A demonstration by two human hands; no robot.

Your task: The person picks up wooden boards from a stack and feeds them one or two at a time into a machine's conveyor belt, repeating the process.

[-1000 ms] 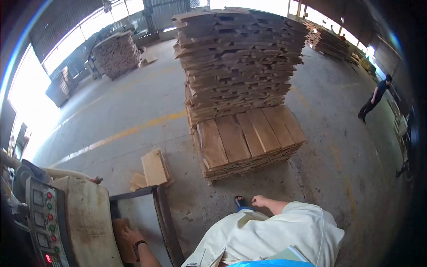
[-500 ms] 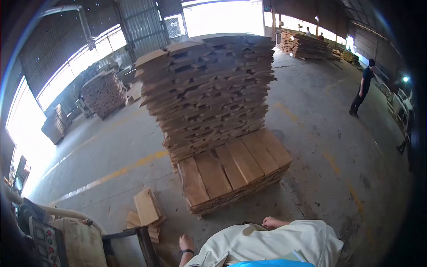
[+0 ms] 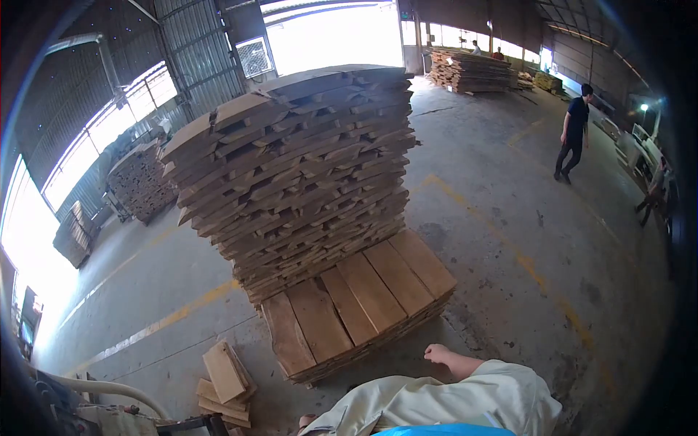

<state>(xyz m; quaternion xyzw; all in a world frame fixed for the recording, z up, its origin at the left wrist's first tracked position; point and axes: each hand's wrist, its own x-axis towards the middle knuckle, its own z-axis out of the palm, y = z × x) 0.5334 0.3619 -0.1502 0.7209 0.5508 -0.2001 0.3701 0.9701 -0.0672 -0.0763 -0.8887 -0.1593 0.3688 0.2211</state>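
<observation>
My right hand [image 3: 437, 354] is held out in front of my body with its fingers curled closed, and nothing shows in it. It is nearest to a low stack of wide planks [image 3: 361, 292], just short of its front right corner and apart from it. Only a small part of my left hand [image 3: 307, 420] shows at the bottom edge, beside my light-coloured clothing; its fingers are hidden. Directly behind the low stack rises a tall pile of rough boards [image 3: 305, 171], with uneven, jutting ends.
Short wood pieces [image 3: 225, 374] lie on the floor at the lower left, near a machine with a hose [image 3: 123, 389]. A person in dark clothes [image 3: 574, 131] stands at the right. More board piles [image 3: 469, 71] stand farther back. Yellow lines [image 3: 534, 272] mark the concrete floor.
My view has shifted, so the stacks sit farther left and the tall pile looms larger. My right hand has reached forward; my left has dropped mostly out of view. The person's legs have moved.
</observation>
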